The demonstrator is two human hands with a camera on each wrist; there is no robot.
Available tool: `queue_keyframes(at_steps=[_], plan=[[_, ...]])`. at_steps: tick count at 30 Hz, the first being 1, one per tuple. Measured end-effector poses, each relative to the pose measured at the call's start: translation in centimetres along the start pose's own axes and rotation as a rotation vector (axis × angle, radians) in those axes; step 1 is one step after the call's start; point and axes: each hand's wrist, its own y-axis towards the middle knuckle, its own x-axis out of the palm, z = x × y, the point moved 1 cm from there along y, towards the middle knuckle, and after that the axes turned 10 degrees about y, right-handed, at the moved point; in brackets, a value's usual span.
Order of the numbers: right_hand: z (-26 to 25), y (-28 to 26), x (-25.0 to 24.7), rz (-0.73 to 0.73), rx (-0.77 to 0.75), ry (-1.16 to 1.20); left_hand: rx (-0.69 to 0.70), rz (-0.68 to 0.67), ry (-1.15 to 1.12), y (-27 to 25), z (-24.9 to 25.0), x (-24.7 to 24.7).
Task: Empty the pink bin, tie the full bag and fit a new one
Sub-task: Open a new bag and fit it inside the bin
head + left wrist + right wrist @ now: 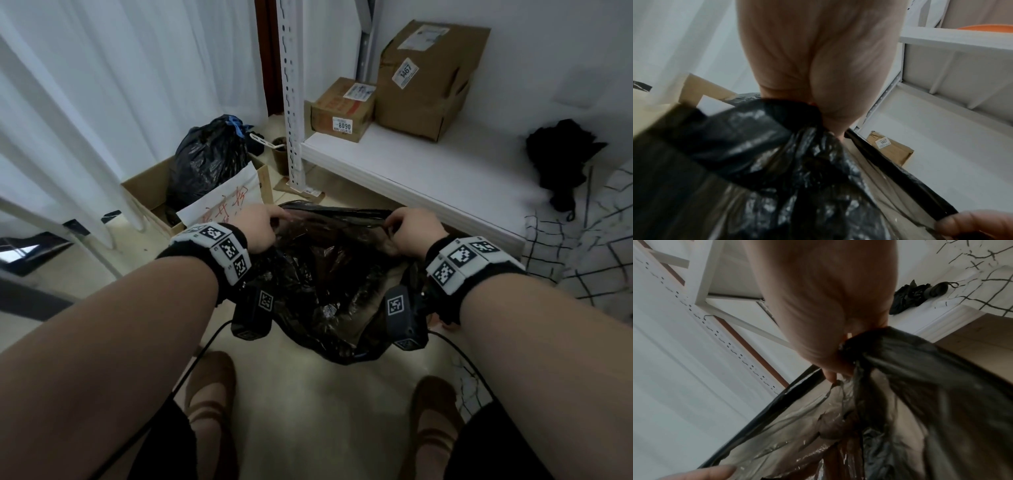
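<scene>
A thin black bin bag (329,284) hangs over the floor in front of me, its mouth stretched wide between my hands. My left hand (270,222) pinches the left side of the rim, and my right hand (400,224) pinches the right side. In the left wrist view the left hand (818,100) bunches the bag's (756,162) plastic in its curled fingers. The right wrist view shows the right hand (830,363) gripping a gathered fold of the bag (920,402). The pink bin is not in any view.
A tied full black bag (209,157) sits in an open cardboard box (147,192) at the left, by a white curtain (102,85). A white shelf (411,168) ahead holds two cardboard parcels (342,109) and a black umbrella (561,161). My feet stand on the tiled floor below.
</scene>
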Motion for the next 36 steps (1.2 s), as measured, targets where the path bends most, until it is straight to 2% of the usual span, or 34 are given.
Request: queue_keyframes(at_steps=[3, 6, 11, 15, 17, 20, 23, 26, 31, 36], plan=[[0.4, 0.6, 0.8, -0.012, 0.006, 0.029, 0.015, -0.052, 0.053, 0.7, -0.4, 0.6], [0.8, 1.5, 1.3, 0.016, 0.01, 0.081, 0.012, -0.077, -0.004, 1.7, -1.0, 0.9], [1.9, 3.4, 1.7, 0.074, 0.083, 0.165, -0.04, 0.042, -0.232, 3.5, -2.2, 1.5], [2.0, 4.4, 2.1, 0.117, 0.13, 0.232, -0.099, 0.041, -0.325, 4.7, -2.4, 1.9], [1.6, 4.7, 2.4, 0.044, 0.116, 0.223, -0.123, 0.0, -0.356, 4.9, -2.0, 2.0], [0.7, 4.7, 2.9, -0.096, 0.102, 0.159, -0.141, -0.045, -0.284, 4.9, -1.0, 1.9], [0.5, 4.8, 3.1, -0.127, 0.097, 0.09, -0.153, -0.058, -0.253, 5.0, -0.7, 1.9], [0.9, 4.8, 3.0, -0.158, 0.132, 0.042, -0.183, -0.145, -0.202, 4.9, -0.8, 2.2], [2.2, 4.4, 3.5, -0.354, 0.168, -0.15, -0.221, -0.261, -0.113, 4.2, -1.7, 3.0], [2.2, 3.2, 3.7, -0.47, 0.187, -0.266, -0.244, -0.342, -0.126, 3.1, -2.3, 3.4]])
